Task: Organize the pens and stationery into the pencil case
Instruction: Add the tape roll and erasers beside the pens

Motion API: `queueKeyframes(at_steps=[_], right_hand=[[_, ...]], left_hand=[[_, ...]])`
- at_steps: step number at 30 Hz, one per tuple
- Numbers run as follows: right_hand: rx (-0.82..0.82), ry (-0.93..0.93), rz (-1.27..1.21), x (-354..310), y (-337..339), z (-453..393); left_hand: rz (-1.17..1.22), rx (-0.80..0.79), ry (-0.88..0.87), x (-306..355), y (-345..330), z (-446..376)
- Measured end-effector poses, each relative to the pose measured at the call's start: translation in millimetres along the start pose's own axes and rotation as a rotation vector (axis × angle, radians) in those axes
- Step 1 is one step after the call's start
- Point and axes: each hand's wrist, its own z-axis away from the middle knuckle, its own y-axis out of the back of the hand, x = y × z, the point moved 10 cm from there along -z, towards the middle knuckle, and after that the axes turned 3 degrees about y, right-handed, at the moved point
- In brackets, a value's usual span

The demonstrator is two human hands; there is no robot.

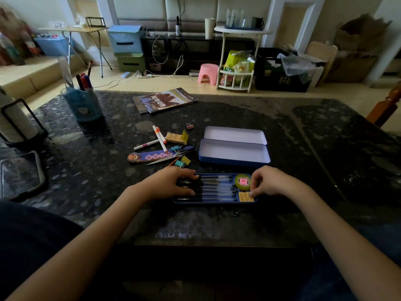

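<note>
A blue inner tray (213, 202) lies near the table's front edge, holding several dark pens (217, 187), a green tape roll (242, 181) and a yellow eraser (245, 197). My left hand (171, 181) rests with fingers spread on the pens' left ends. My right hand (268, 181) has its fingers curled at the tray's right end, fingertips touching the eraser. The open blue pencil case (234, 158) with its white lid (235, 135) lies just behind the tray. Loose white markers (159, 139), scissors (173, 155), a bookmark (147, 157), binder clips (182, 161) and another eraser (176, 137) lie to the left.
A blue pen cup (83, 105) with markers stands at the back left. A magazine (165, 101) lies at the table's far middle. A phone (20, 173) and a paper roll holder (18, 122) are at the left edge. A wooden chair post (387, 105) rises at right.
</note>
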Motion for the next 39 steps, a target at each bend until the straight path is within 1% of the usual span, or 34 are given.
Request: queueKeyframes(at_steps=[6,14,21,25,30,39], right_hand=[[0.007,0.037,0.003,-5.1,0.3,0.3],[-0.013,0.029,0.006,-2.9,-1.2,0.1],[0.099,0.026,-0.038,-10.8,7.6,4.1],[0.028,0.033,0.033,-14.5,-5.8,3.9],[-0.007,0.033,0.032,-12.2,-4.5,3.4],[0.006,0.011,0.065,-14.5,-7.0,4.2]], left_hand=[[0.006,-0.005,0.0,-0.7,-0.9,0.5],[0.002,0.0,-0.001,-1.5,-0.1,-0.4],[0.005,0.004,-0.006,-1.2,0.1,-0.9],[0.013,0.003,-0.005,-0.9,0.1,-0.4],[0.013,-0.006,-0.009,-0.4,0.2,0.2],[0.022,-0.014,-0.005,-1.5,-0.5,-0.2]])
